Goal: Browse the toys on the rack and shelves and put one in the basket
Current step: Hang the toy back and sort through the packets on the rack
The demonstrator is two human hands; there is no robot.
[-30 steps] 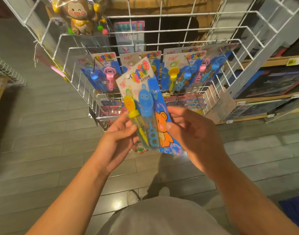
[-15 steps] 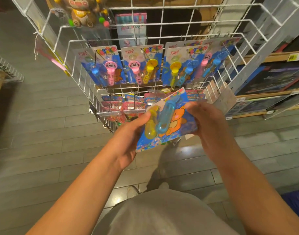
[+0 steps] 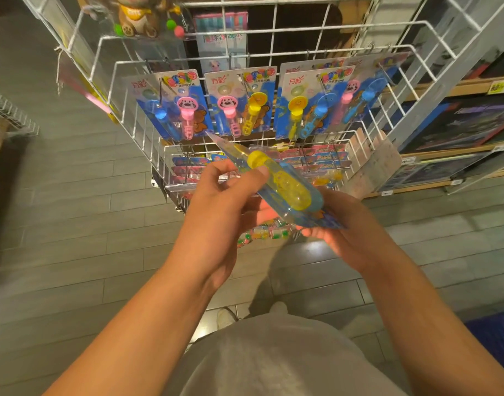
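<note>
Blister-packed bubble wand toy (image 3: 279,184) — yellow and blue tubes — tilted nearly flat before the white wire rack (image 3: 302,30).

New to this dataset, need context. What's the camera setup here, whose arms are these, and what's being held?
No robot here: a person wears one wide-angle camera on the head, looking forward and down, so the arms that enter from the bottom are the wearer's own. The left hand and right hand both hold one toy pack, a blue card with yellow and blue bubble wands under clear plastic, tilted nearly flat. In front stands a white wire rack with more such packs hanging in a row and smaller packs on the hooks lower down. A bear toy hangs at top left. Wooden shelves with boxed goods are on the right. The floor is grey planks. No basket is clearly in view.
</note>
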